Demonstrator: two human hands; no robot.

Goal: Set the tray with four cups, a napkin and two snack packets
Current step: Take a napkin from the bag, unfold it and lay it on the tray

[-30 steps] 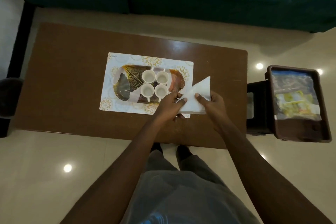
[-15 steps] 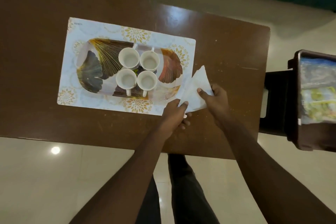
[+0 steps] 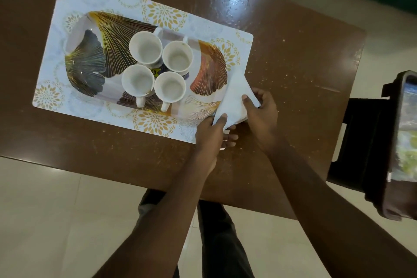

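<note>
Pinching the soft, light, floppy napkin by its edges with left hand and right hand, beside the tray.

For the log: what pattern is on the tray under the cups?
Fan-shaped leaves, gold-lined, on the oval tray; head view.

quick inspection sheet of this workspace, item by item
surface: brown table, scuffed, with a patterned placemat on it
job's things: tray on the placemat holds four cups; white napkin at the tray's right end; snack packets in a bin to the right
clutter: nothing seen
grippers: left hand and right hand both grip the napkin
cables: nothing seen
surroundings: pale tiled floor, dark stool
</note>
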